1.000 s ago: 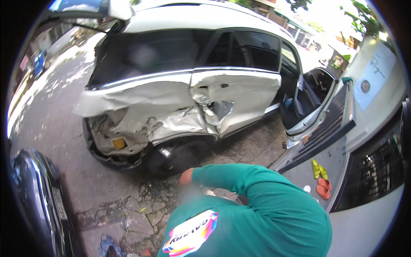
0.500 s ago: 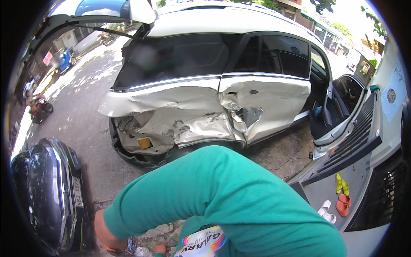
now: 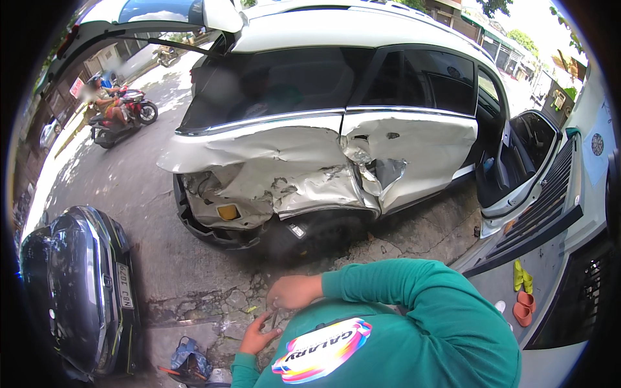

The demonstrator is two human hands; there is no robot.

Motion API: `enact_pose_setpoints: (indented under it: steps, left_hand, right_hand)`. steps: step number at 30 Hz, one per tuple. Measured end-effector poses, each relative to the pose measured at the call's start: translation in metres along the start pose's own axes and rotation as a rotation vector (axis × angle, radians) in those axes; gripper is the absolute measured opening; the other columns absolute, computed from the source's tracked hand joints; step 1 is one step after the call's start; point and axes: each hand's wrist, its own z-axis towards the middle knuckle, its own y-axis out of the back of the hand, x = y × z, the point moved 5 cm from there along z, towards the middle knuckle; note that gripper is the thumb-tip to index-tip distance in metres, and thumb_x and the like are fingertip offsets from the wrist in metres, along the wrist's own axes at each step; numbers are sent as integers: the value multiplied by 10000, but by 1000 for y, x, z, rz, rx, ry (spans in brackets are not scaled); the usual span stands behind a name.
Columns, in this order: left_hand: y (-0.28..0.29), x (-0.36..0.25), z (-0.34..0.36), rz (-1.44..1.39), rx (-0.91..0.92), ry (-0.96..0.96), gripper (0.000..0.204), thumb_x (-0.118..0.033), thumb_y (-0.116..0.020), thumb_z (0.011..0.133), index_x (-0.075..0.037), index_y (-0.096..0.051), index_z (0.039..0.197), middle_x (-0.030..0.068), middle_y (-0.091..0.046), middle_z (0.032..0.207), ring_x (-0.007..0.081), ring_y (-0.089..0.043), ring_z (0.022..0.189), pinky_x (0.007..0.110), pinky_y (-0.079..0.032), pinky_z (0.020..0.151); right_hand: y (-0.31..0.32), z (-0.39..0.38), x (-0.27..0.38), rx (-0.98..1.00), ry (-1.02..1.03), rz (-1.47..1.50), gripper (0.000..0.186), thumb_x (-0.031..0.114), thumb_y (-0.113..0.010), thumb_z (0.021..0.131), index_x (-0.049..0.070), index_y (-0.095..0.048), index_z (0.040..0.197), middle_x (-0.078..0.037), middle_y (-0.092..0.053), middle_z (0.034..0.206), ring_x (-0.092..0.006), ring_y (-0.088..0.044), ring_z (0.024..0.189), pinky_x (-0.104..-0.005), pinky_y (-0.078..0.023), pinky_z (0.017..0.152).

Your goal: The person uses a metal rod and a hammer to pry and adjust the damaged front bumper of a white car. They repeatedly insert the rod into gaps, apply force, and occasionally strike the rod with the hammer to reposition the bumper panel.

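Observation:
My right hand (image 3: pixel 294 292) is in front of my green-sleeved body, its fingers curled down and pressed together at the upper end of a small thin dark piece (image 3: pixel 275 317). From below, my left hand (image 3: pixel 257 334) pinches the same piece between thumb and finger. Its kind is too small to make out. Beyond my hands stands a white car (image 3: pixel 304 155) with a crumpled, torn rear side panel and a dented rear door. A dark tyre (image 3: pixel 330 236) bearing a white label sits under the bent wheel arch, apart from both hands.
On the ground lie a bluish bag or cloth (image 3: pixel 189 357) and orange-handled things (image 3: pixel 169 371). A black car (image 3: pixel 71 291) stands at left. The white car's tailgate (image 3: pixel 149 26) is raised, and its front door (image 3: pixel 517 168) hangs open by a slatted gate (image 3: pixel 540 207). A ridden red motorcycle (image 3: pixel 123 113) is on the street.
My right arm has lowered, and its hand has come from the bags at lower left to meet my left hand, which has risen. The motorcycle has moved up and right.

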Motion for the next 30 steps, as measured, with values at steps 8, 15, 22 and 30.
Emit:
enact_pose_setpoints:
  steps: [8, 15, 22, 30]
  left_hand:
    - [-12, -124, 54, 204, 75, -216, 277, -197, -741, 917, -29, -737, 1137, 155, -763, 966, 288, -735, 869, 394, -549, 776]
    - [-64, -241, 122, 634, 207, -492, 248, -178, -739, 853, -49, -750, 1065, 158, -745, 985, 378, -704, 901, 448, -564, 788]
    - [-67, -375, 196, 777, -79, -952, 317, -156, -787, 829, -94, -725, 1133, 99, -703, 1048, 330, -653, 1022, 444, -524, 905]
    - [-66, -431, 335, 883, -293, -805, 411, -175, -765, 865, -106, -675, 1260, 120, -683, 1199, 337, -637, 1110, 427, -517, 955]
  right_hand:
    - [58, -101, -30, -143, -299, 190, 300, 136, -619, 923, 18, -734, 1173, -84, -746, 834, -202, -704, 766, -361, -562, 745]
    - [68, -134, -46, -231, -394, -235, 270, 153, -626, 880, 44, -718, 1109, -215, -732, 992, -429, -689, 977, -523, -533, 866]
    - [166, -221, -92, -662, -277, 73, 234, 203, -616, 989, 48, -687, 1149, -154, -700, 840, -340, -688, 780, -463, -523, 724]
    - [253, -327, -180, -1130, -528, 121, 229, 107, -565, 990, 37, -662, 1185, -150, -702, 814, -297, -679, 742, -433, -536, 709]
